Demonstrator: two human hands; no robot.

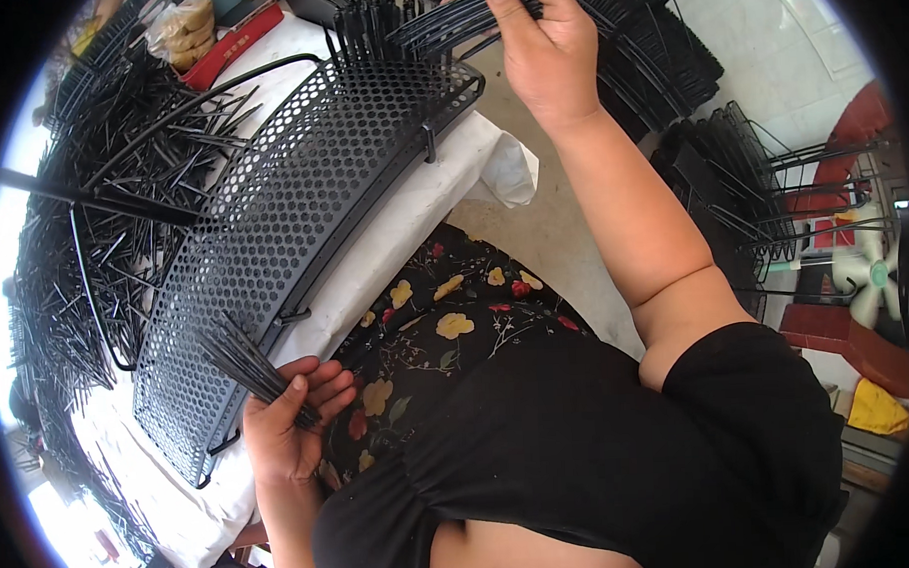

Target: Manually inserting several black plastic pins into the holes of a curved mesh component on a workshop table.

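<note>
A long, curved black perforated metal panel (271,200) with wire legs lies across the work surface in front of me. My left hand (294,420) holds a bundle of thin black sticks (245,359) beside the panel's near edge, the thumb pressed over them and the other fingers loosely curled. At the panel's far end, my right hand (552,55) grips a second bundle of thin black sticks (455,24), pointing left. Close to its tips, a cluster of black sticks (366,37) stands upright in the panel's holes. Part of the right hand's grip is cut off by the upper edge.
A big heap of loose black sticks (123,245) spreads left of the panel on a white-covered table (470,163). Behind it are a red box (231,46) and a bag of tan items (183,33). Black wire racks (721,175) and a fan (870,274) stand at right.
</note>
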